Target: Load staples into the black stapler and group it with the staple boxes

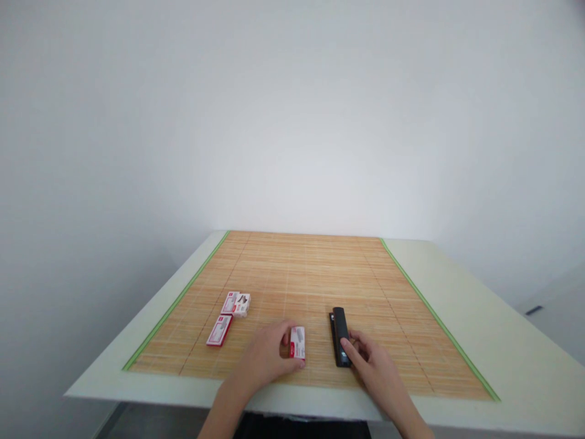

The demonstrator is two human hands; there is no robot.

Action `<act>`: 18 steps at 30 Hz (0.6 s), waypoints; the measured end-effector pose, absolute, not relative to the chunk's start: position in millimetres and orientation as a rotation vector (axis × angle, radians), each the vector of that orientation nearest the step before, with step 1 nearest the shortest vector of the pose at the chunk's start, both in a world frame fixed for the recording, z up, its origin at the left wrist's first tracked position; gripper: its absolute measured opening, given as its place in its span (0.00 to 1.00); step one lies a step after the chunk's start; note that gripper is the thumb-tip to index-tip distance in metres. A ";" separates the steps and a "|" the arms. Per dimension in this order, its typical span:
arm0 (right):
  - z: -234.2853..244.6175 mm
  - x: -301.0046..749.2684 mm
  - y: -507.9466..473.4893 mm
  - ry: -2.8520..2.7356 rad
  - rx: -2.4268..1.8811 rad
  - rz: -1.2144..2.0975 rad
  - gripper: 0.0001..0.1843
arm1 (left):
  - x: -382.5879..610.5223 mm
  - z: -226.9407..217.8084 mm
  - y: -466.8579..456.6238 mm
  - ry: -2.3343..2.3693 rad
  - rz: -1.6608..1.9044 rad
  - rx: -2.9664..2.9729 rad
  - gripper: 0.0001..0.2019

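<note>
A black stapler (339, 334) lies lengthwise on the bamboo mat (301, 274), near its front edge. My right hand (372, 366) rests on the stapler's near end, fingers curled around it. My left hand (262, 358) pinches a small red-and-white staple box (297, 342) between thumb and fingers, just left of the stapler. Further left on the mat lie two more staple boxes, one (220, 330) flat and closed, the other (236, 303) with its sleeve partly slid apart.
The mat has green edging and covers most of a pale table (503, 329). A plain white wall stands behind the table. The floor shows dark below the table's front edge.
</note>
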State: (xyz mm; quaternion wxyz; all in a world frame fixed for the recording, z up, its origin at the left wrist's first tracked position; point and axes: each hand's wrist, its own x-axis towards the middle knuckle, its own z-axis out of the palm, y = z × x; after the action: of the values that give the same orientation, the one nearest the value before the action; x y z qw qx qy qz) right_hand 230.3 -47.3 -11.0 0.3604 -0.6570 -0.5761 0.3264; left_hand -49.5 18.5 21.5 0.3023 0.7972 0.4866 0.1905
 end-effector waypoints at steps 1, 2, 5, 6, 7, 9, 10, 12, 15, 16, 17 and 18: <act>-10.3 225.4 -46.4 -1.492 -1.687 0.838 0.27 | -44.6 19.0 19.2 1.290 0.534 2.137 0.29; -9.7 219.8 -45.1 -1.501 -1.677 0.836 0.27 | -39.5 16.1 19.7 1.282 0.563 2.157 0.29; -8.9 201.5 -39.5 -1.514 -1.638 0.824 0.27 | -25.8 6.4 19.6 1.234 0.646 2.179 0.30; -9.1 196.0 -37.6 -1.513 -1.629 0.814 0.27 | -22.6 3.7 19.2 1.221 0.663 2.178 0.31; -9.4 191.4 -36.1 -1.510 -1.626 0.803 0.27 | -20.4 1.4 18.6 1.211 0.674 2.175 0.31; -10.4 185.5 -34.1 -1.503 -1.628 0.782 0.28 | -18.6 -1.2 17.4 1.202 0.688 2.167 0.32; -11.0 184.1 -33.7 -1.499 -1.630 0.777 0.28 | -18.8 -1.7 16.9 1.198 0.693 2.165 0.32; -12.1 183.4 -33.5 -1.489 -1.632 0.782 0.29 | -20.1 -1.4 16.3 1.186 0.697 2.168 0.32; -13.3 184.2 -33.9 -1.473 -1.632 0.789 0.28 | -20.9 0.4 16.5 1.183 0.693 2.178 0.31; -13.6 184.3 -34.1 -1.470 -1.633 0.787 0.28 | -20.3 0.8 16.6 1.184 0.692 2.179 0.31; -13.8 184.2 -34.3 -1.469 -1.636 0.783 0.28 | -19.4 1.0 16.5 1.184 0.691 2.178 0.30; -14.1 184.1 -34.5 -1.469 -1.639 0.780 0.28 | -18.4 1.0 16.1 1.183 0.691 2.177 0.30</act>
State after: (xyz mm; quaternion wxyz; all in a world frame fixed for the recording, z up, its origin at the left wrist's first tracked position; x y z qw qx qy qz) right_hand 184.1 -34.5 -14.1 0.3924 -0.6455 -0.5787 0.3074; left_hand -18.4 16.1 1.0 0.2811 0.8122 0.4414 0.2580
